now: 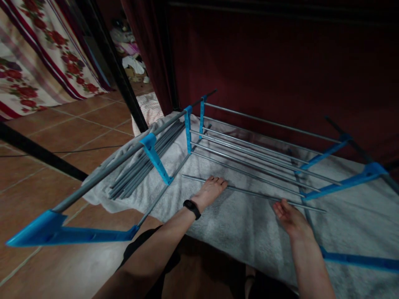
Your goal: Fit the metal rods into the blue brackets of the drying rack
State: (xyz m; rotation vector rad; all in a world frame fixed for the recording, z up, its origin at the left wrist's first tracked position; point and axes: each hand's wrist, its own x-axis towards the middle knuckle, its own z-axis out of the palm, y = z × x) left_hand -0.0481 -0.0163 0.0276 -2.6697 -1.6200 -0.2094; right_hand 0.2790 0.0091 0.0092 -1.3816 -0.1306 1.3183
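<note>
A thin grey metal rod [249, 192] lies crosswise, low over the grey blanket, between both hands. My left hand [211, 192], with a black band on its wrist, is curled over the rod towards its left end. Nearer the right end, my right hand [289, 216] has its fingers closed around the same rod. Just beyond is a partly assembled rack of grey tubes and blue plastic brackets [188, 128], with several crossbars [249, 154] spanning its two sides. Another blue bracket [156, 160] on the left side has no crossbar at it.
A bundle of loose grey rods [146, 160] lies at the left on the grey blanket [237, 236]. Black metal posts [124, 79] stand left, near a flowered curtain [56, 54] and tiled floor [77, 128]. Dark red cloth [264, 62] hangs behind the rack.
</note>
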